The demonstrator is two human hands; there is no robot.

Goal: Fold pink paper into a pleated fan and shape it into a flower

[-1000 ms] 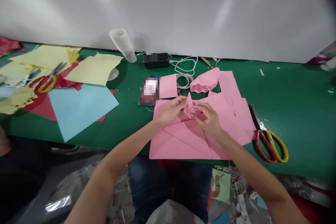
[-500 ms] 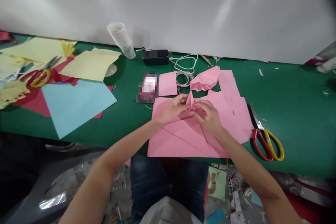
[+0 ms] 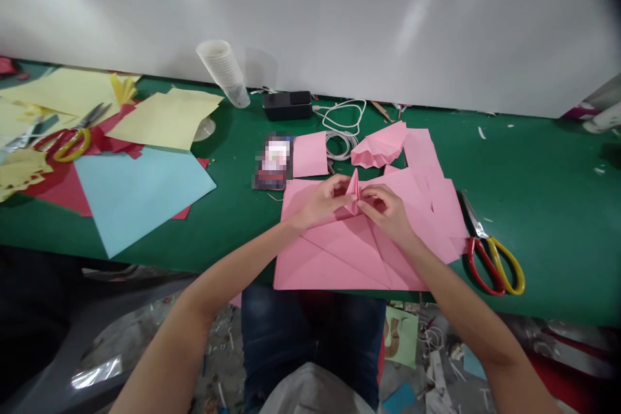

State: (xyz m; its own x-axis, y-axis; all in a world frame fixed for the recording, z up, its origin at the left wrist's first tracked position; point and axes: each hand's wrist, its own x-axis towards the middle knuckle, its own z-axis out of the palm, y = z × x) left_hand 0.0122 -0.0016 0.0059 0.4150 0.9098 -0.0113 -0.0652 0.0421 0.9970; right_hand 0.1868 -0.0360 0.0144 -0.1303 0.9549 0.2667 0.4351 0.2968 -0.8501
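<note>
A small folded pink paper piece [image 3: 354,189] with an upward point stands between my two hands. My left hand [image 3: 317,205] pinches its left side with closed fingers. My right hand [image 3: 388,214] pinches its right side, fingers curled. Both hands rest over a large creased pink sheet [image 3: 339,252] on the green table [image 3: 233,207]. More pink sheets [image 3: 431,181] lie under and behind my right hand.
Red-and-yellow scissors [image 3: 492,252] lie right of the pink sheets. A crumpled pink fold [image 3: 378,149], a small pink square [image 3: 310,154], a phone [image 3: 274,162], white cable [image 3: 342,126], black box [image 3: 288,105] and cup stack [image 3: 223,72] lie behind. Blue sheet [image 3: 140,191], yellow sheets [image 3: 165,119] and second scissors [image 3: 68,139] lie left.
My hands have closed in on the small folded piece and narrowed it; its point stands a little higher and further back. The view shifted slightly.
</note>
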